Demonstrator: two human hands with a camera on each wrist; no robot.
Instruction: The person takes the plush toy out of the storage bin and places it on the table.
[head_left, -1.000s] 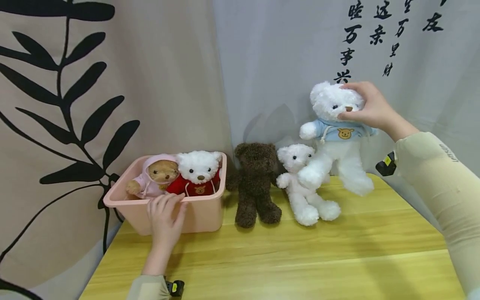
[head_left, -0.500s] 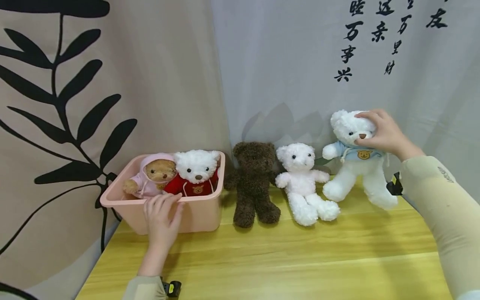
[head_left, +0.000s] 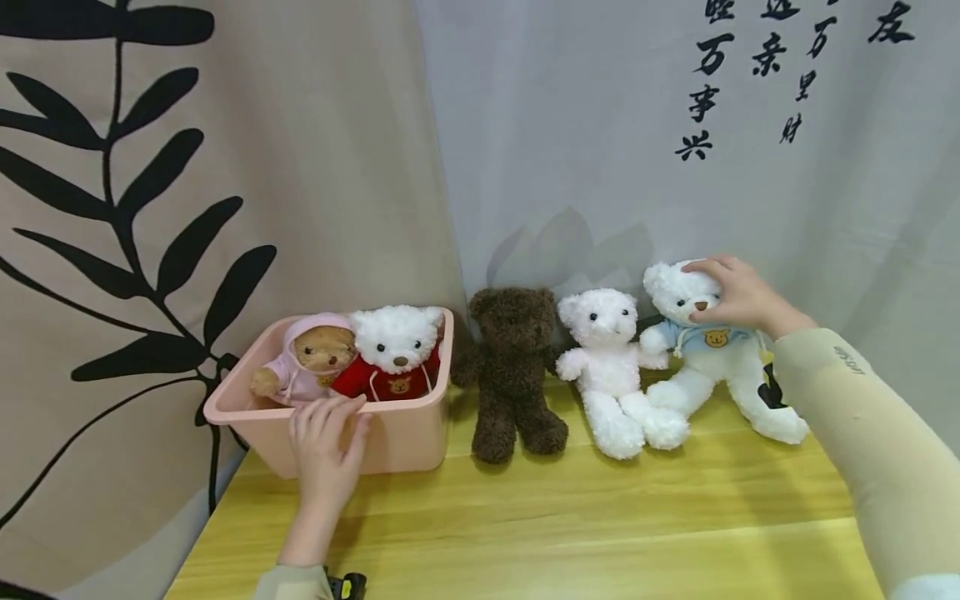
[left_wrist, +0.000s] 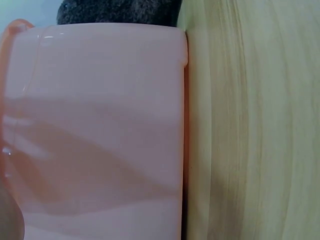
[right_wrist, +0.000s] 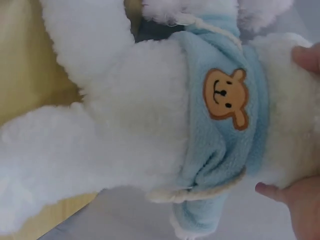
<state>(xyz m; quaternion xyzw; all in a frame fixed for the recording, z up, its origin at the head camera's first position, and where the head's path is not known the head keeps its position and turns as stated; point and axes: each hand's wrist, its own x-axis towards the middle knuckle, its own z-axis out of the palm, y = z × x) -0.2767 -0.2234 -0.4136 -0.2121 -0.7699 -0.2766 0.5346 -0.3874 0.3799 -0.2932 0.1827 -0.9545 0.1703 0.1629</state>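
Observation:
A white teddy bear in a light blue hoodie (head_left: 716, 340) sits at the right end of the row on the table. My right hand (head_left: 742, 296) grips its head from the side, thumb at the muzzle and fingers over the top. In the right wrist view the hoodie's bear patch (right_wrist: 225, 95) faces the camera. My left hand (head_left: 327, 446) holds the front rim of a pink plastic bin (head_left: 405, 433). Inside the bin sit a brown teddy bear in a pink hood (head_left: 324, 346) and a white teddy bear in a red hoodie (head_left: 395, 342), their lower parts hidden.
Between bin and held bear, a dark brown teddy bear (head_left: 517, 375) and a plain whitish teddy bear (head_left: 606, 367) sit side by side. A curtain (head_left: 540, 125) with printed leaves and writing hangs behind the wooden table (head_left: 525, 533).
My right hand has brought the blue-hoodie bear down from the air, first rightward, then back left beside the plain whitish bear. The left hand stays on the bin's rim.

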